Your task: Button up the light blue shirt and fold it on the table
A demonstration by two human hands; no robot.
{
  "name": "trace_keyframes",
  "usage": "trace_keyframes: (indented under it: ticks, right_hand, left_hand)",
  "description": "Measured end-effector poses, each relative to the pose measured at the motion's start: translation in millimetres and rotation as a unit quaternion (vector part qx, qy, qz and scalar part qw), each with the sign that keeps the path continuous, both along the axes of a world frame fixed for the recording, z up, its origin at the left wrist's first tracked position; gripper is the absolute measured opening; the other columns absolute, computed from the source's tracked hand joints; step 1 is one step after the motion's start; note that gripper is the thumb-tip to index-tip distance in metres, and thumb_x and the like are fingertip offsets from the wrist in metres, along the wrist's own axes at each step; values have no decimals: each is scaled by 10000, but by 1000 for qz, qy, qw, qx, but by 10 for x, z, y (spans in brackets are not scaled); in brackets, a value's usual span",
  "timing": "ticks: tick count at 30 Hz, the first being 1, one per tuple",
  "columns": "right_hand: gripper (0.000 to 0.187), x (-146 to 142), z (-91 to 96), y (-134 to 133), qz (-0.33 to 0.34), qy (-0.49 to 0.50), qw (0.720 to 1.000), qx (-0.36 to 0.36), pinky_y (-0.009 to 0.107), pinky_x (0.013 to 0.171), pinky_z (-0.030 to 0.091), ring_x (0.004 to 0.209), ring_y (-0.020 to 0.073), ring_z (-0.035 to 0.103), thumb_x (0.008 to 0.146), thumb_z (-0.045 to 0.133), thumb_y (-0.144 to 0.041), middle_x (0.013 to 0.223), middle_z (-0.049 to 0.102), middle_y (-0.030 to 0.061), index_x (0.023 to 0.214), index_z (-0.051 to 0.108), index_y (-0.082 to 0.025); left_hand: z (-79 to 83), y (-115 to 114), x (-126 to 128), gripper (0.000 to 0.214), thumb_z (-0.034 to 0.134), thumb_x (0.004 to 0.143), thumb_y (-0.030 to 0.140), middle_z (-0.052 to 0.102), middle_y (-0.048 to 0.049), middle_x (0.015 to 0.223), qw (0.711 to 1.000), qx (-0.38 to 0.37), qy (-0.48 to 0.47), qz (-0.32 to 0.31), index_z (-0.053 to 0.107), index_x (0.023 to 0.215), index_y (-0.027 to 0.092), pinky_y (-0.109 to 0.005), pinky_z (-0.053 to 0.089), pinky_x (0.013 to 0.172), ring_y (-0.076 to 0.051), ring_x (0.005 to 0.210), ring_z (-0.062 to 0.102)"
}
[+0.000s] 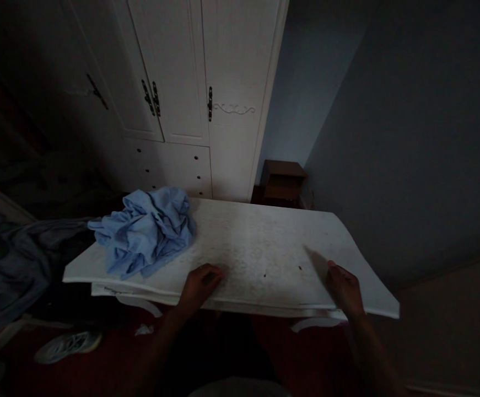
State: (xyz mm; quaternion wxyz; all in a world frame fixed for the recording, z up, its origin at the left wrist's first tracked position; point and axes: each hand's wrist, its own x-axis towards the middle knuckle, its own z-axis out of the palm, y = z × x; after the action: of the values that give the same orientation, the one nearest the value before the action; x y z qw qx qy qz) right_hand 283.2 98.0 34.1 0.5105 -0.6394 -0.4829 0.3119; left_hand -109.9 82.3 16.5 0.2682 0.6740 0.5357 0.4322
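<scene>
A worn white table (256,237) stretches out in front of me, its top marked with grey smudges and two small dark specks. My left hand (200,284) rests at the near edge, left of the middle, its fingers curled in and nothing showing in them. Farther right, my right hand (345,286) is closed in a loose fist by the same edge, casting a shadow on the tabletop; I see nothing in it. Crumpled blue cloth (146,229), possibly a garment, lies heaped on the table's left end, apart from both hands.
A white wardrobe (173,99) with dark handles stands behind the table. Beside it, a small brown open-fronted cabinet (283,179) sits near the grey wall (421,143). Dark fabric (25,259) hangs at the left. A shoe (68,346) lies on the red floor.
</scene>
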Motion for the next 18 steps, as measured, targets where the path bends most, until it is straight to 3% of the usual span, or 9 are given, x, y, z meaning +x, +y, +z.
trace_keyframes:
  ticks: [5,11,18]
  right_hand:
    - [541,-24,-103,-30,29,-90,995,33,262,423,304,444,116,324,754,592,-600,467,310,-36,449,362,-216]
    - [538,-79,-115,-45,43,-133,990,31,251,400,264,426,108,299,786,571,-532,438,285,-36,410,359,-210]
    - [574,-63,-95,-64,49,-117,992,5,262,358,270,372,119,313,759,592,-573,388,305,-32,379,342,-223]
  left_hand:
    - [48,-23,-47,231,606,827,393,735,-38,737,999,-28,-20,-3,725,743,213,-273,542,698,-182,699,678]
    - [7,23,98,268,571,849,422,746,-56,847,996,-9,-18,89,731,834,207,-312,550,775,-205,796,692]
    - [-12,-39,102,275,498,893,349,739,-84,930,997,28,62,28,736,933,216,-332,547,821,-204,875,686]
